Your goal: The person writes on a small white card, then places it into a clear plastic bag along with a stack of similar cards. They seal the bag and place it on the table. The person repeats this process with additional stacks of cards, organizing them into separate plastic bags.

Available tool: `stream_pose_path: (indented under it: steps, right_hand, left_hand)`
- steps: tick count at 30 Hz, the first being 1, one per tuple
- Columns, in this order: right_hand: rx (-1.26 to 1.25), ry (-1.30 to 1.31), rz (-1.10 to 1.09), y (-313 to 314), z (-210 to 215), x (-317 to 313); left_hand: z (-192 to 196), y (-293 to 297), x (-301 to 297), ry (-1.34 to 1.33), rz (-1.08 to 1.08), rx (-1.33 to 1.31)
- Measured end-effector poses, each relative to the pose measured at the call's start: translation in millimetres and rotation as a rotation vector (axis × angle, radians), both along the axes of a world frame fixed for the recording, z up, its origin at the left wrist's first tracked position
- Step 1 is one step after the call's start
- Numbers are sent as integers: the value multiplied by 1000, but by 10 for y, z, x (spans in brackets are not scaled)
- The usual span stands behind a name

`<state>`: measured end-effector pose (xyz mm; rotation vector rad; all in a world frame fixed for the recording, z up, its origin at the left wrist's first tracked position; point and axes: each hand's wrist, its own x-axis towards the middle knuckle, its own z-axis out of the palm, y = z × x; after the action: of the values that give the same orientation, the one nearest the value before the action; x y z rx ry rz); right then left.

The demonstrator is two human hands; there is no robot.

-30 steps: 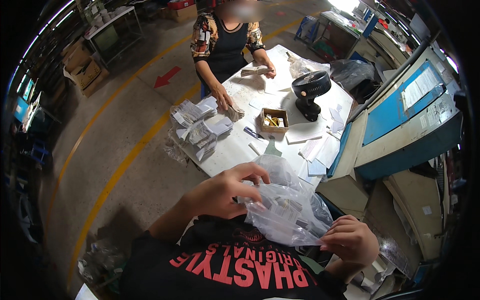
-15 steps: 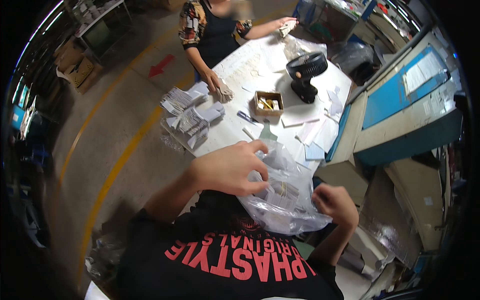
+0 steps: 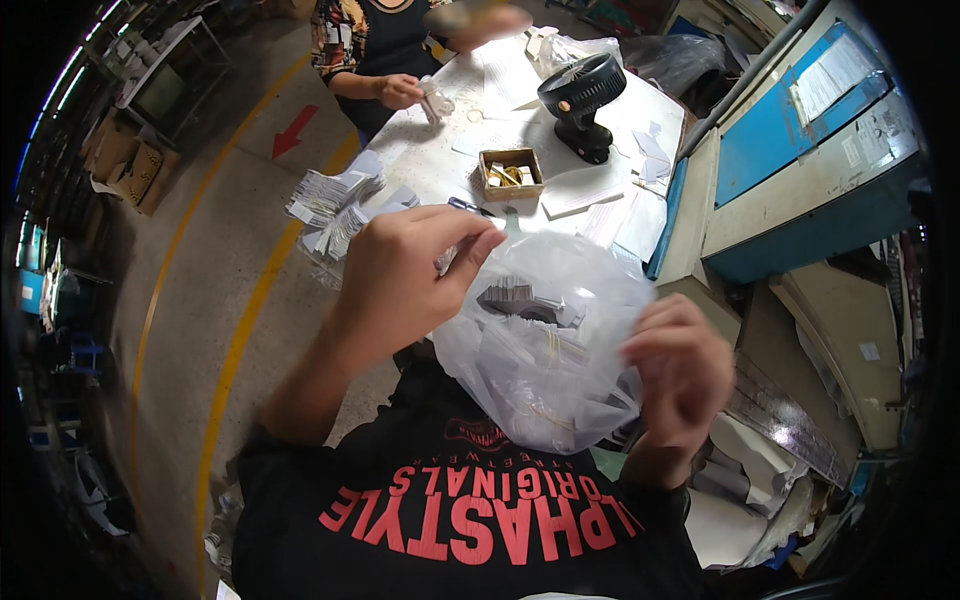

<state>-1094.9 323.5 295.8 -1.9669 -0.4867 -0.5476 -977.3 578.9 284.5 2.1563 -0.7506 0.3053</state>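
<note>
A translucent plastic bag stands open-mouthed in front of my body at the table's near end. Inside it lie banded stacks of small pale paper or card pieces. My left hand is pinched at the upper left of the bag's rim, thumb against forefinger. On the opposite side, my right hand has its fingers curled on the rim, slightly smeared by motion. Both hands hold the bag's mouth spread.
Piles of grey-white card pieces sit at the table's left edge. A small box with yellowish things, a black fan and loose papers occupy the white table. Across it, a co-worker's hand holds a pale bundle.
Both my hands have risen, and the bag's mouth is lifted and spread wider, showing more stacks inside. The co-worker's hand has picked the pale bundle up off the table.
</note>
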Motion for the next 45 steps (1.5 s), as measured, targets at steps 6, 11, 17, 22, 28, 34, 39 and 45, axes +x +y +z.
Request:
stream_pose_path:
  steps: [6, 11, 17, 22, 28, 34, 39, 45]
  right_hand:
    - [-463, 649, 378, 230, -469, 450]
    - [-849, 1167, 368, 100, -983, 600]
    - [-666, 863, 351, -50, -1107, 462]
    - [-652, 866, 329, -35, -1306, 480]
    - [-641, 473, 525, -18, -1201, 554]
    - [-599, 633, 515, 15, -1368, 612]
    - [-583, 926, 373, -59, -1705, 525]
    - [-914, 709, 515, -251, -1690, 417]
  left_hand:
    - [24, -69, -175, -167, -72, -181]
    - [-194, 158, -269, 44, -228, -282]
    - [-1093, 252, -679, 295, -423, 9]
    - [-1130, 143, -726, 203, -349, -35]
    - [-1075, -102, -735, 230, -364, -440]
    - [-1029, -82, -663, 192, -403, -474]
    - [-1159, 352, -266, 258, -115, -639]
    - [-2779, 1205, 371, 306, 937, -623]
